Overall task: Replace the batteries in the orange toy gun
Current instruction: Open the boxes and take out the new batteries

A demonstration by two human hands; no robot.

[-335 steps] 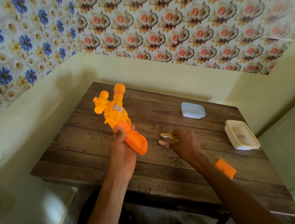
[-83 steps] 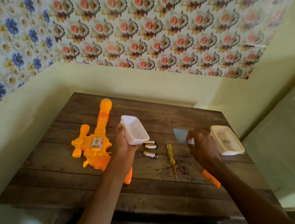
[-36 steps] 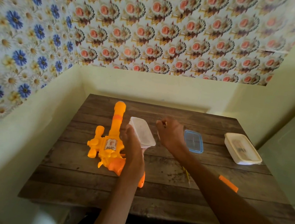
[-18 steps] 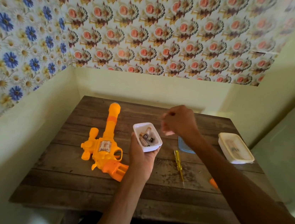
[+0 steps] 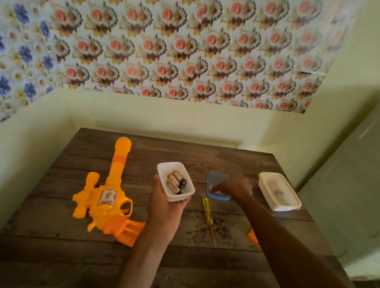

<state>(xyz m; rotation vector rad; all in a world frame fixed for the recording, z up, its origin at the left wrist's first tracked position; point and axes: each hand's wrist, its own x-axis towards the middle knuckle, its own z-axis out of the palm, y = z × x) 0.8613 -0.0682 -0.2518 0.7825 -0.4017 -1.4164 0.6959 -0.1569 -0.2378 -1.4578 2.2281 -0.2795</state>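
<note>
Stowing old batteries: left hand clamped around white tub, right hand fingers closing on blue lid; next, snapping lid onto tub

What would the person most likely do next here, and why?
Probably lift the blue lid and close the white tub. The left hand holds that tub open with batteries inside, and the right hand rests on the lid on the table.
</note>
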